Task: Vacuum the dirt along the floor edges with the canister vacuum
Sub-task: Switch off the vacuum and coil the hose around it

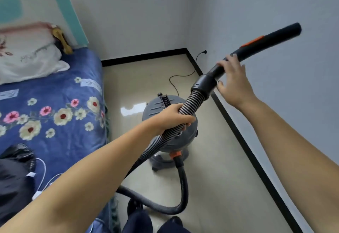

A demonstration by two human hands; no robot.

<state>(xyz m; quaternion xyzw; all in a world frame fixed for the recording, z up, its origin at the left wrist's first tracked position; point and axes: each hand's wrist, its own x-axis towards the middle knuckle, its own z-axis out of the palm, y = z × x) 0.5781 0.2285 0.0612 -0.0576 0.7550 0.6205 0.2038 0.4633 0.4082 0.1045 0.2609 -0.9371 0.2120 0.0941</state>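
A grey canister vacuum (157, 104) stands on the beige floor (211, 168) between the bed and the right wall. Its ribbed hose (192, 102) loops from an orange coupling low on the canister up into the air. My left hand (174, 118) is wrapped around the hose just below the black cuff. The curved black handle tube (271, 42), with an orange slider, points up and right toward the wall. My right hand (233, 80) rests on the tube's bend, fingers spread and only loosely touching it. No floor nozzle is attached to the tube's open end.
A black skirting (244, 141) runs along the right wall and the far wall. The power cord (181, 76) trails across the floor to a wall plug. A bed (55, 104) with a blue flowered cover, a pillow, dark clothing and a white cable fills the left.
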